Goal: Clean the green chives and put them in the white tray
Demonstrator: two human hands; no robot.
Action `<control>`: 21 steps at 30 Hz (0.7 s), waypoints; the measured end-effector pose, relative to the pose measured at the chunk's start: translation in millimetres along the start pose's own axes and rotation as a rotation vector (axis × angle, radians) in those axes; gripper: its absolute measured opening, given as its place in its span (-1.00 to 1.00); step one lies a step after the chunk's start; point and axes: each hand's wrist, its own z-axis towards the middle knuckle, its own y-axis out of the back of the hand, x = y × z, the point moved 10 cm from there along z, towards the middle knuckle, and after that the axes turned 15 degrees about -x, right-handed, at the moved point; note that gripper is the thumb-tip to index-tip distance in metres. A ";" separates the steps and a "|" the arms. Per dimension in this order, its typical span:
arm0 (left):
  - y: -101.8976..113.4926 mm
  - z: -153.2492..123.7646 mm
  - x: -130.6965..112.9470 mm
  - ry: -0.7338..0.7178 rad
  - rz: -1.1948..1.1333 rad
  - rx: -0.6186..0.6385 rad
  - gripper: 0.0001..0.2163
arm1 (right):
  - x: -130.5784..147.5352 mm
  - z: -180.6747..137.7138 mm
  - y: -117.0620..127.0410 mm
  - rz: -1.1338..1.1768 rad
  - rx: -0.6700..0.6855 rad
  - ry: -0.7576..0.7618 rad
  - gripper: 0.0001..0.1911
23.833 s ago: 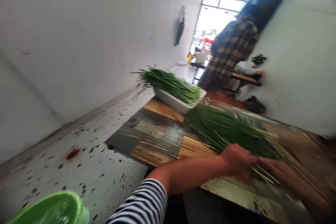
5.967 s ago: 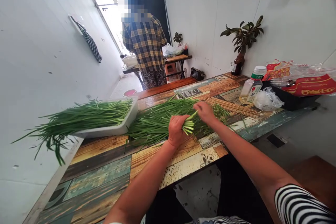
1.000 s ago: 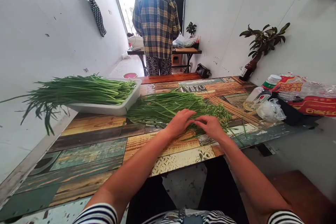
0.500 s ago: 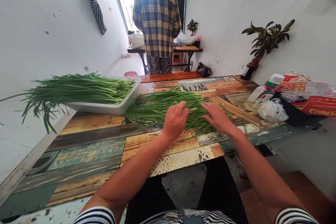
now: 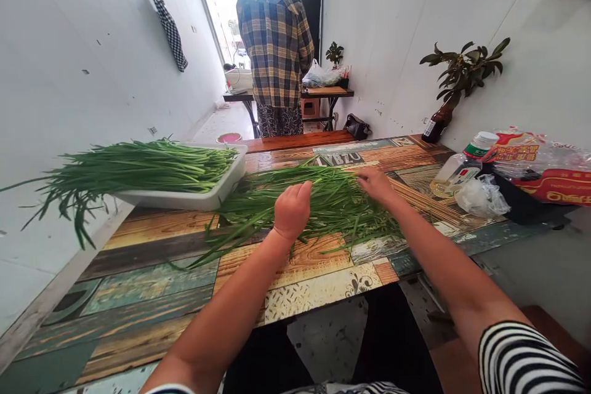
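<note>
A loose heap of garlic chives [image 5: 341,191] lies across the middle of the table. My left hand [image 5: 293,209] is closed around a few chives, whose leaves trail out to the left over the wood while the pale stem ends poke out beyond the fingers. At the right end of the heap, my right hand [image 5: 376,186] has its fingers pinched together on chive stems, partly hidden by the hand. To the left, a white plastic tray [image 5: 203,199] is piled with more chives, their stem ends facing right and leaf tips hanging over its left side.
Thin wooden skewers [image 5: 427,202] lie right of the heap. Further right are a clear bottle [image 5: 455,166], a crumpled plastic bag [image 5: 482,196] and red packaging [image 5: 549,175]. A brown bottle with leafy sprigs [image 5: 441,120] leans by the wall. A person in a plaid shirt [image 5: 274,43] stands beyond the table.
Both hands went from open fingers over the heap to closed. My left hand moved slightly left with chives, and their leaves now spread toward the front left. The person behind shifted slightly.
</note>
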 end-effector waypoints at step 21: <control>-5.6 -2.0 -15.9 0.003 -0.073 0.065 -0.75 | 47.7 -37.3 65.9 0.318 -0.222 0.276 -0.74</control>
